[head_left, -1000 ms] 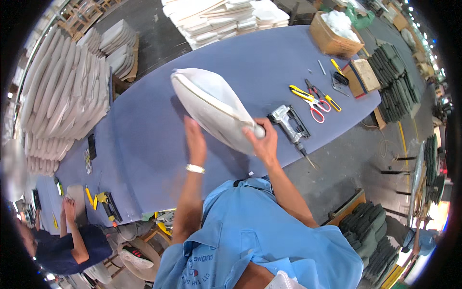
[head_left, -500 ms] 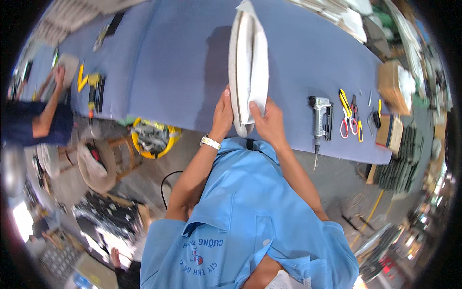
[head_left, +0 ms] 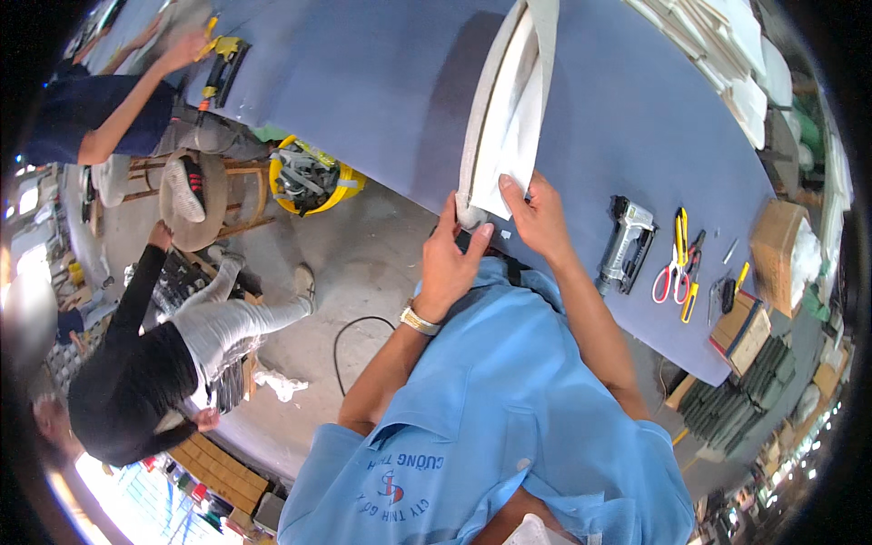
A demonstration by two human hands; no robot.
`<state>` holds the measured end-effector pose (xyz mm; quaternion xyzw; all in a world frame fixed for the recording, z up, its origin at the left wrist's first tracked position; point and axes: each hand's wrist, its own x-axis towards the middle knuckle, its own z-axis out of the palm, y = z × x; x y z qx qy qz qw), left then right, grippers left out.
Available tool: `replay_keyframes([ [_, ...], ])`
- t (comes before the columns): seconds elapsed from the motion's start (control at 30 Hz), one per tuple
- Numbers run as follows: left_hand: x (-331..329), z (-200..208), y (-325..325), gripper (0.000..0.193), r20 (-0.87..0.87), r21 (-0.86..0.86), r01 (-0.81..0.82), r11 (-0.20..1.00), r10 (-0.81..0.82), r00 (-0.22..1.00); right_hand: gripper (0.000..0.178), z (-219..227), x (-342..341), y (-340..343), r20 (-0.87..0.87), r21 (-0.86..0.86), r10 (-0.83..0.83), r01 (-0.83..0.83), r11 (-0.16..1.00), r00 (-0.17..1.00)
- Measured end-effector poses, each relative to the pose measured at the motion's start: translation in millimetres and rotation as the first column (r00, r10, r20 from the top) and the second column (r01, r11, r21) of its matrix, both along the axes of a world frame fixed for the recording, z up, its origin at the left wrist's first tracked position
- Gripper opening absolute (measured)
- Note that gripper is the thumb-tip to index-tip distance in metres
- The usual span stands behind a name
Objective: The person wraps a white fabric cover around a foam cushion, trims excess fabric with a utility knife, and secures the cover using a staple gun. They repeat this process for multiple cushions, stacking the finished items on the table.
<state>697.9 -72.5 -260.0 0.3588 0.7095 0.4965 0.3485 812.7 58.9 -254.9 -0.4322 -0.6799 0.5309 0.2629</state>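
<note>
A long padded panel (head_left: 480, 118), with a grey fabric edge and a white sheet folded along its inner side, stands on its edge over the blue table. My left hand (head_left: 447, 272) grips its near lower end, with thumb and fingers closed about the grey corner. Higher up on the right side, my right hand (head_left: 542, 218) pinches the white sheet (head_left: 518, 127), its thumb on the inner face. Right of my hands, a silver and black air stapler (head_left: 627, 243) lies on the table.
Red-handled scissors (head_left: 672, 277), yellow cutters and a small box (head_left: 740, 331) lie at the table's (head_left: 363, 82) right end. A yellow bucket (head_left: 350, 186) of grey pieces stands below its left edge. One co-worker (head_left: 118, 118) reaches over the far left; another (head_left: 136, 372) bends at the left.
My view has turned, so the table tilts. My left hand has slid down to the panel's near end. A person in black has come into view at the left.
</note>
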Motion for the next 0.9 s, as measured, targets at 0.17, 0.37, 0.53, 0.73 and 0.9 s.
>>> replay_keyframes([
  [0.17, 16.8, -4.7, 15.4, 0.066, -0.158, -0.033, -0.082, 0.996, 0.076, 0.984, 0.036, -4.8, 15.9, 13.7, -0.058, -0.029, 0.105, -0.106, 0.994, 0.993],
  [0.37, 26.5, 5.3, 24.5, 0.064, -0.274, -0.078, -0.149, 0.986, 0.122, 0.954, 0.043, -14.4, 28.7, 28.7, -0.013, -0.086, 0.256, -0.257, 0.963, 0.966],
  [0.53, 29.6, -2.9, 19.0, 0.058, -0.253, -0.062, -0.208, 0.976, 0.186, 0.949, 0.043, -15.3, 30.4, 33.6, -0.103, -0.236, 0.337, -0.352, 0.906, 0.936],
  [0.73, 28.5, 0.0, 20.5, 0.065, -0.289, -0.004, -0.208, 0.978, 0.198, 0.937, 0.035, -30.5, 84.3, 36.3, -0.22, -0.389, 0.244, -0.314, 0.866, 0.945],
  [0.9, 27.8, 2.9, 17.6, 0.065, -0.303, -0.021, -0.207, 0.978, 0.191, 0.934, 0.03, -54.7, 192.4, 41.2, -0.023, -0.333, -0.09, 0.077, 0.94, 0.996],
])
